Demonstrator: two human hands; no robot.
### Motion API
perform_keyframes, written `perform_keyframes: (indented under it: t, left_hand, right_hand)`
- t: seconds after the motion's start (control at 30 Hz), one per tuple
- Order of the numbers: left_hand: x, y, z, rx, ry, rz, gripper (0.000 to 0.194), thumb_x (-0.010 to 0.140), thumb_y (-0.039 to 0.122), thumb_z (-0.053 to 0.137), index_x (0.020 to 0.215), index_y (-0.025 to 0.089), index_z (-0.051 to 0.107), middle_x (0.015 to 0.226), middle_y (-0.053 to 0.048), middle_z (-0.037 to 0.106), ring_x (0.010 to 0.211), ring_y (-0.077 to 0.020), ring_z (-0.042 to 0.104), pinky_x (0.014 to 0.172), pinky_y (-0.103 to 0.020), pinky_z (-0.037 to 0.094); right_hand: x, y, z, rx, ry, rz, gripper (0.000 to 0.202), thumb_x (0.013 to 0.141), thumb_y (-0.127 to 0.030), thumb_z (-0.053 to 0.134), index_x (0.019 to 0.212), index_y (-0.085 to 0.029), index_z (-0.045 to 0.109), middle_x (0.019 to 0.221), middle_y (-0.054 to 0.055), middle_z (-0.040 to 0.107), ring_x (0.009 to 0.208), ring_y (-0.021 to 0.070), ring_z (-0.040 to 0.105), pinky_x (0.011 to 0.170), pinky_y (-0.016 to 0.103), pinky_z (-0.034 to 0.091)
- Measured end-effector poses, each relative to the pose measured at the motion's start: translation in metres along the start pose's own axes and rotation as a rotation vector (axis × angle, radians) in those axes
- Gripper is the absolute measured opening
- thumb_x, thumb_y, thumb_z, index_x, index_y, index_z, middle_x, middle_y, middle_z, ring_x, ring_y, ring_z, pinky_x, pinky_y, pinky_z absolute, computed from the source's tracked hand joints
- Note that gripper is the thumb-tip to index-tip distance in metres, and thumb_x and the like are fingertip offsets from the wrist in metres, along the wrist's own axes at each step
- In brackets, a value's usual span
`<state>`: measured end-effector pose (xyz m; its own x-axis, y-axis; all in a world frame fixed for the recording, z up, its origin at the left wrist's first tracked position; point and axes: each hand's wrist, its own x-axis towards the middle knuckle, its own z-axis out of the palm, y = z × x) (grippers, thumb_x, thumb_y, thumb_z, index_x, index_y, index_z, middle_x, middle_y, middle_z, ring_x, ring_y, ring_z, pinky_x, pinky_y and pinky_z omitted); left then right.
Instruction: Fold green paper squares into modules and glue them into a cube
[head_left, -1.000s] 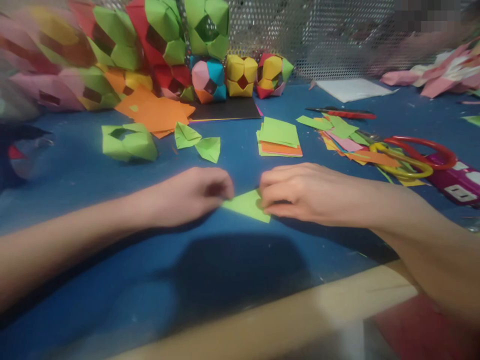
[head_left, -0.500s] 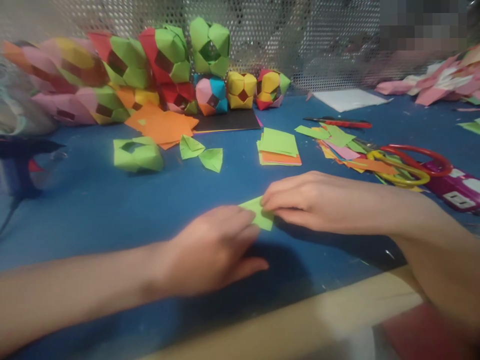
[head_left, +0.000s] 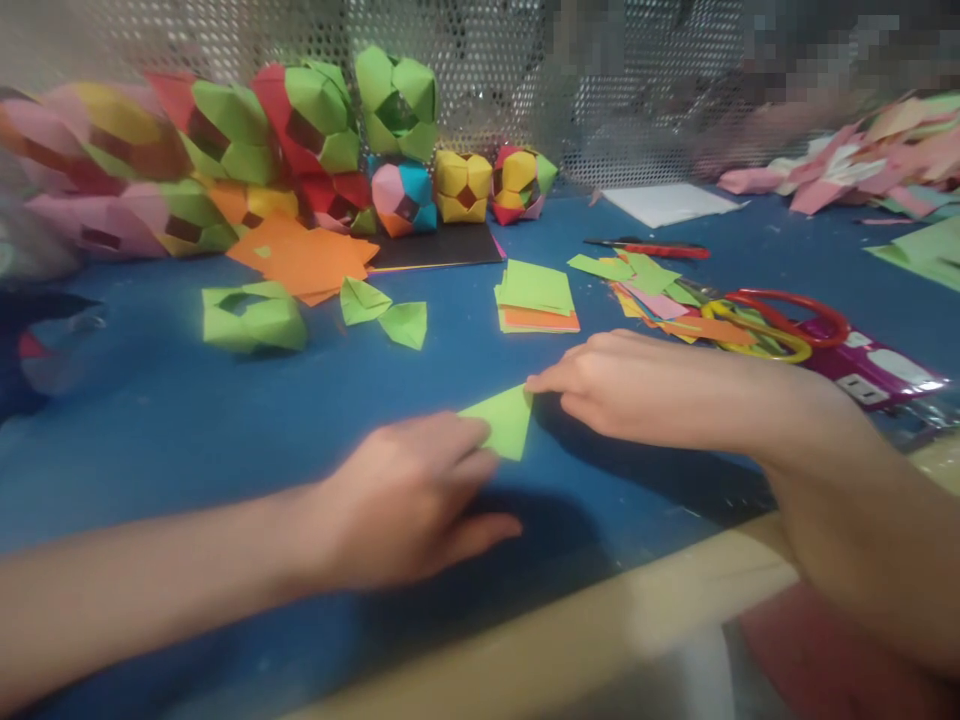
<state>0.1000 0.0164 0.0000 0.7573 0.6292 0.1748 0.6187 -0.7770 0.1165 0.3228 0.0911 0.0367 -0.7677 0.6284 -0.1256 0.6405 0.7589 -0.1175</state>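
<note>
A small green paper (head_left: 511, 422), folded to a triangle-like shape, lies on the blue tabletop (head_left: 315, 390) between my hands. My left hand (head_left: 412, 500) presses its left part with the fingertips, thumb stretched out to the right. At the paper's upper right corner rests the index fingertip of my right hand (head_left: 622, 385), its other fingers curled under. Beyond are a stack of green and orange squares (head_left: 536, 298), two joined green folded pieces (head_left: 384, 312) and a hollow green folded form (head_left: 253, 318).
Several coloured paper balls (head_left: 397, 100) line the back left. Orange sheets (head_left: 304, 262) lie before them. On the right are paper scraps (head_left: 652, 285), red-handled scissors (head_left: 795, 312), a red cutter (head_left: 664, 250) and a purple power strip (head_left: 874, 368).
My right hand's fingers have drawn together and slid to the paper's upper corner, showing more of the paper. The whole view has shifted, so the background things sit farther left.
</note>
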Motion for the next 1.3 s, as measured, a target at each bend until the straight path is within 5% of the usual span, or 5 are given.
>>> perform_keyframes:
  t: [0.17, 0.47, 0.97, 1.1, 1.3]
  left_hand:
    - [-0.001, -0.004, 0.008, 0.087, 0.065, -0.028, 0.044, 0.088, 0.052, 0.041, 0.105, 0.016, 0.060, 0.126, -0.017, 0.056, 0.104, -0.0310, 0.056, 0.070, -0.041, 0.054]
    - [0.009, -0.010, 0.009, 0.096, 0.063, -0.007, 0.049, 0.090, 0.053, 0.034, 0.098, 0.013, 0.061, 0.103, -0.016, 0.064, 0.087, -0.0251, 0.057, 0.069, -0.039, 0.052]
    - [-0.006, -0.026, 0.001, 0.229, 0.121, 0.081, 0.024, 0.092, 0.028, 0.042, 0.087, 0.014, 0.061, 0.074, -0.007, 0.063, 0.071, -0.0164, 0.057, 0.065, -0.027, 0.046]
    - [0.002, -0.032, 0.005, 0.143, 0.143, -0.006, 0.025, 0.092, 0.026, 0.040, 0.085, 0.014, 0.062, 0.071, -0.006, 0.061, 0.068, -0.0152, 0.055, 0.060, -0.025, 0.043]
    - [0.008, -0.039, 0.004, -0.210, 0.291, -0.355, 0.017, 0.087, 0.023, 0.047, 0.080, 0.015, 0.059, 0.072, -0.002, 0.063, 0.063, -0.0105, 0.054, 0.059, -0.021, 0.042]
  right_hand:
    - [0.005, 0.003, -0.004, -0.004, -0.044, 0.006, 0.038, 0.076, -0.007, 0.044, 0.098, -0.024, 0.071, 0.076, 0.000, 0.071, 0.068, 0.0150, 0.063, 0.061, 0.024, 0.041]
    - [0.016, -0.016, 0.007, 0.003, 0.149, -0.071, 0.031, 0.079, -0.006, 0.046, 0.095, -0.017, 0.071, 0.081, 0.007, 0.071, 0.077, 0.0178, 0.062, 0.066, 0.026, 0.042]
    - [0.020, -0.001, -0.003, 0.159, 0.052, -0.026, 0.038, 0.078, -0.008, 0.045, 0.099, -0.024, 0.073, 0.096, -0.001, 0.074, 0.087, 0.0157, 0.067, 0.078, 0.027, 0.049]
    - [0.022, 0.000, -0.001, 0.243, 0.073, -0.044, 0.039, 0.078, -0.007, 0.045, 0.101, -0.023, 0.072, 0.101, 0.000, 0.073, 0.092, 0.0169, 0.066, 0.082, 0.030, 0.050]
    - [0.033, -0.004, 0.009, 0.598, 0.232, 0.016, 0.042, 0.077, -0.010, 0.048, 0.115, -0.019, 0.063, 0.120, 0.005, 0.065, 0.107, 0.0167, 0.061, 0.094, 0.032, 0.048]
